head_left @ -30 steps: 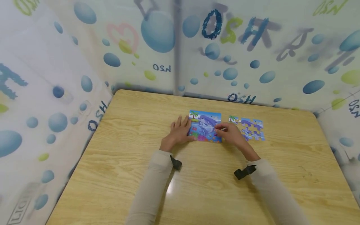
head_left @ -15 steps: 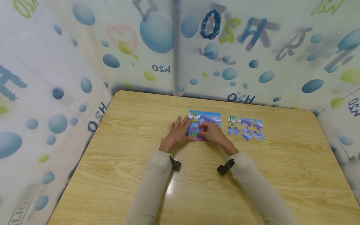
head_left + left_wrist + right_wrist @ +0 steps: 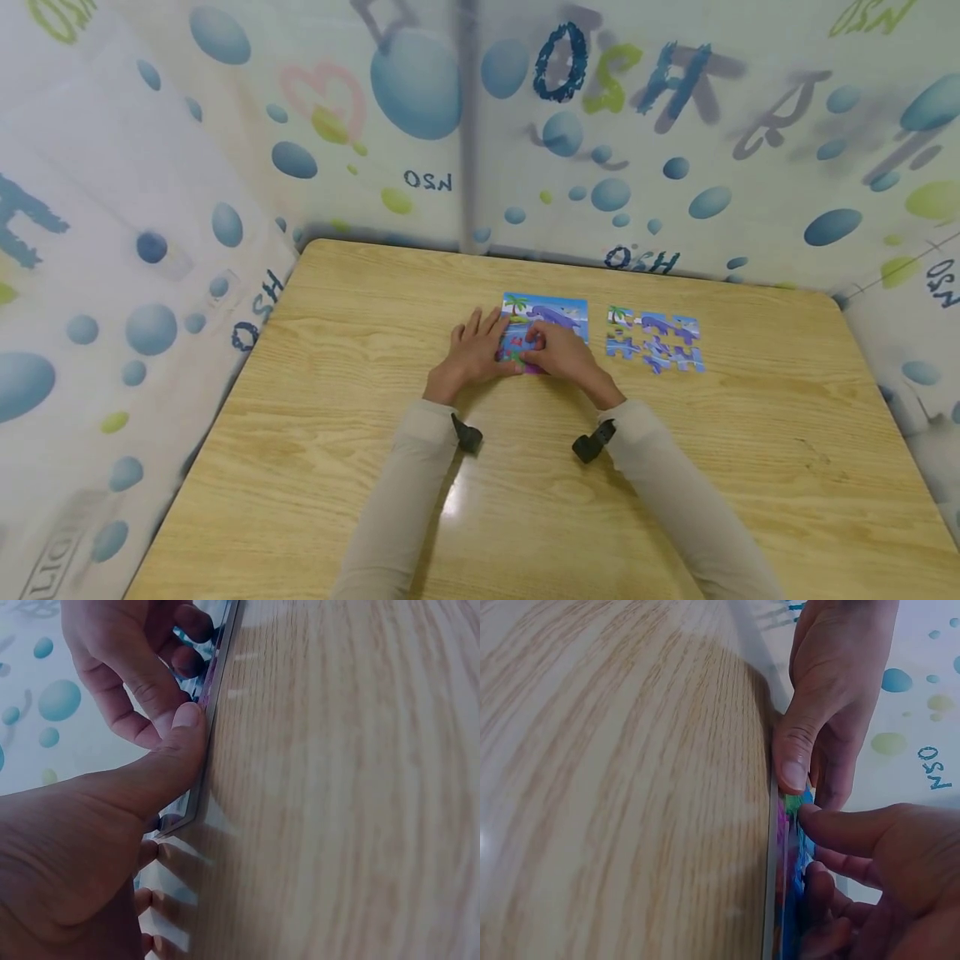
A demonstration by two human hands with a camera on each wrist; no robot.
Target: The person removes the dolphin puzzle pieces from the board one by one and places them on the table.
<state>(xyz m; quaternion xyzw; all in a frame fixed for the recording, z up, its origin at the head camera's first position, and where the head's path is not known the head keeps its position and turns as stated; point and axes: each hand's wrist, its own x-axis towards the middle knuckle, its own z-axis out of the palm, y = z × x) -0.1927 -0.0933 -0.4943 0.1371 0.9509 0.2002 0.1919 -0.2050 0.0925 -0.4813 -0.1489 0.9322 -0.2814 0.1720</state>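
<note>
In the head view a dolphin jigsaw puzzle (image 3: 546,302) lies in its thin frame on the table. My left hand (image 3: 472,352) rests along its left side with spread fingers, the thumb over the front left corner. Over the puzzle's lower middle is my right hand (image 3: 562,352), fingers curled. Its thumb and fingertips pinch at a spot by the left thumb, seen in the right wrist view where the right hand (image 3: 922,855) touches the green and pink part of the puzzle (image 3: 786,814). The piece there is mostly hidden by fingers.
Several loose puzzle pieces (image 3: 656,323) lie to the right of the puzzle, laid out in rows. The wooden table (image 3: 525,500) runs back to a wall (image 3: 337,200) printed with blue drops and letters.
My right hand has moved left from the puzzle's right edge to its lower middle, then stayed about there. The left hand has hardly moved. More loose pieces are uncovered.
</note>
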